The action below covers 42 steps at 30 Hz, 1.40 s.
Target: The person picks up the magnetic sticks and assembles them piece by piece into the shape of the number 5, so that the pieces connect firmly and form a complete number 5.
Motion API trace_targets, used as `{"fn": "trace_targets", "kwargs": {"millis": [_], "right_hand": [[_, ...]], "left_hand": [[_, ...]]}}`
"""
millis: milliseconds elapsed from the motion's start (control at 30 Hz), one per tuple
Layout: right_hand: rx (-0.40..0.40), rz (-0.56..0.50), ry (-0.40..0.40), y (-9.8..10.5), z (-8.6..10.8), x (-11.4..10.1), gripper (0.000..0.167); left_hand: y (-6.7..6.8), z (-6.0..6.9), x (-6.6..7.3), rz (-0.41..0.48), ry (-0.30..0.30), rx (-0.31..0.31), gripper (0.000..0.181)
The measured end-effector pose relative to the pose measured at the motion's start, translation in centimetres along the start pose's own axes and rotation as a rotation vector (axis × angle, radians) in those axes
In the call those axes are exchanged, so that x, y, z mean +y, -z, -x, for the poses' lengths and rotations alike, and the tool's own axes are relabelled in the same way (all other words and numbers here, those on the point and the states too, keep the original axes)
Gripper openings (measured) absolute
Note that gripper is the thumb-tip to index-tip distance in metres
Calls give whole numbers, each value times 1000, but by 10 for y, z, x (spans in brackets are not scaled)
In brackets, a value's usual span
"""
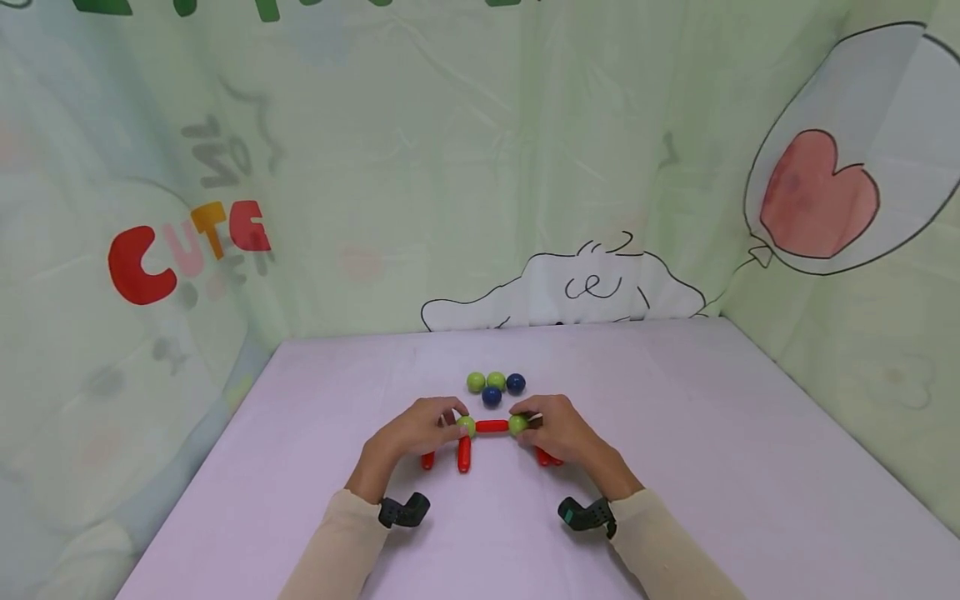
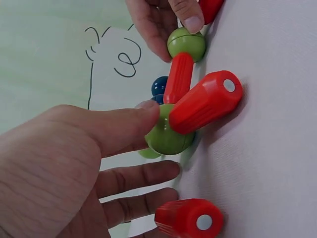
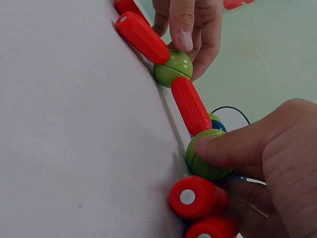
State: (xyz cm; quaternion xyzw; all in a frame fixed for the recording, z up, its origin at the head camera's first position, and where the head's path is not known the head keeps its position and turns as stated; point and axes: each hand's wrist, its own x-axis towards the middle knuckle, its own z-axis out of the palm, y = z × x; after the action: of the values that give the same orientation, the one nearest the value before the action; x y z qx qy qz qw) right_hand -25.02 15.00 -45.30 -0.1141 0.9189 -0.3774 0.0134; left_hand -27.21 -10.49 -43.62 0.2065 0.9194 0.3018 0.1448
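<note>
My left hand (image 1: 423,423) pinches a green ball (image 2: 168,133) between thumb and fingers. A red rod (image 1: 492,426) joins that ball to a second green ball (image 3: 204,167), which my right hand (image 1: 562,427) holds with thumb and fingertips. From the left ball another red rod (image 2: 205,101) sticks out toward me, a round silvery disc on its free end. One separate red rod (image 2: 185,218) lies by my left fingers. Beside the right ball lie two more red rods (image 3: 190,198), side by side and partly hidden by the right hand in the head view.
Just beyond the hands, two green balls (image 1: 476,382) and two blue balls (image 1: 492,397) sit grouped on the pale table (image 1: 637,375). A printed curtain (image 1: 450,167) hangs behind the table and along its sides. Each wrist wears a dark camera strap (image 1: 405,510).
</note>
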Motion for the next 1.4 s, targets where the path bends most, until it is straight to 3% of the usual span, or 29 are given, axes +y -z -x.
{"fn": "trace_targets", "kwargs": {"millis": [267,667,967,1133,1400], "right_hand": [[-2,-11,-3,7,-1,-2,34],[109,-10,29,11,-15,-7,32],[213,54,113,11,-35,5,33],[197,93,103,13,-47,7,36],[97,115,-13,13,-57,8,44]], "left_hand": [[-4,-5,-5,31,-6,31,21],[-3,-6,-12,58,-39,47,19],[-12,-11,-17,128,-30,49,15],[-13,-12,-18,133,-23,52,13],[-12,-11,-18,159,-14,61,12]]}}
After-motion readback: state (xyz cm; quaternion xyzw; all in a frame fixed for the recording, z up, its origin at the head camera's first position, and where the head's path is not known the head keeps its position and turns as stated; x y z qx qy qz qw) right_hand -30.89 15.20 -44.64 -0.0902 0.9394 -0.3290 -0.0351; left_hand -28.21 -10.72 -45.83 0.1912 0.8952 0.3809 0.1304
